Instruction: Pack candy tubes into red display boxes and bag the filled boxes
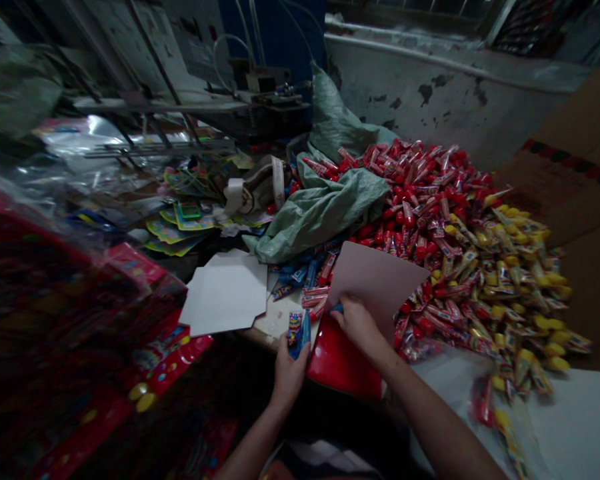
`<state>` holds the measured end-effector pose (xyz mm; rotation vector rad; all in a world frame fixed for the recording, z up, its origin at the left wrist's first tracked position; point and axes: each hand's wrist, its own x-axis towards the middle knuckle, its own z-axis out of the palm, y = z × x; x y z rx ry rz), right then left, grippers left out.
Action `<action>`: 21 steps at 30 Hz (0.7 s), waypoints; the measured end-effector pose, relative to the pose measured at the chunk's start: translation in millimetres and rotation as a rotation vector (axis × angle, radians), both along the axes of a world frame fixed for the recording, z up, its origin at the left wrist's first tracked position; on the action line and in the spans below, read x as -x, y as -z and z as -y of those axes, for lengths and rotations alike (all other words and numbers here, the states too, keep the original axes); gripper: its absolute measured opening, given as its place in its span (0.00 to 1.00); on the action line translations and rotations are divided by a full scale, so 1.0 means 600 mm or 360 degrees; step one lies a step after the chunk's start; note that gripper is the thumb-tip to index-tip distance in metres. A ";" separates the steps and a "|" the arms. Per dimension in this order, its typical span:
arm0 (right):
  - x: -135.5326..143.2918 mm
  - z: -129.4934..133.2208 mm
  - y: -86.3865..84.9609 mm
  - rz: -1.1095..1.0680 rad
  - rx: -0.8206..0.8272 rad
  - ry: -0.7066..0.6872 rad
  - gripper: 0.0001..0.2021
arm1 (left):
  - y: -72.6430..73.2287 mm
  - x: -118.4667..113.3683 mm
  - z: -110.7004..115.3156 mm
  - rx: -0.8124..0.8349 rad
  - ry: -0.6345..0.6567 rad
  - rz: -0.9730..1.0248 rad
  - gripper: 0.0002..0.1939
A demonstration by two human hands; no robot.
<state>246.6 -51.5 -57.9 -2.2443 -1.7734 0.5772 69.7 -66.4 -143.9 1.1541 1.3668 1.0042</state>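
Note:
Blue candy tubes (295, 330) are held upright in my left hand (290, 367), its fingers wrapped round them. My right hand (355, 323) is closed at the opening of a red box (335, 357), with a bit of blue showing at its fingertips. The box's pale flap (373, 277) stands raised behind that hand. Just beyond, red-capped tubes (415, 180) are heaped beside yellow-capped ones (510, 267). More blue tubes (300, 272) lie between the hands and a green sack.
White card sheets (227, 293) lie at the table's left edge. The green woven sack (325, 207) sits behind. Red printed boxes (105, 373) fill the left. A large cardboard box (575, 220) stands at right, and a machine (260, 87) at the back.

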 end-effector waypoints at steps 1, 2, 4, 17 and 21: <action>0.001 -0.001 -0.001 -0.0012 0.0007 -0.0021 0.11 | 0.000 -0.001 0.003 0.0000 0.0001 0.0008 0.23; 0.002 -0.001 -0.002 -0.0024 0.0006 -0.0045 0.11 | 0.001 -0.001 0.005 0.0000 0.0004 0.0020 0.23; 0.007 0.000 -0.002 -0.0033 -0.0010 -0.0095 0.11 | 0.001 -0.002 0.008 0.0015 0.0004 0.0032 0.23; 0.079 -0.018 -0.013 0.0215 0.0189 -0.0130 0.14 | -0.058 0.013 -0.004 0.0117 -0.0072 0.0195 0.26; 0.071 -0.006 0.003 0.0123 0.0152 -0.0088 0.12 | -0.094 0.018 0.006 0.0314 -0.0040 0.0516 0.31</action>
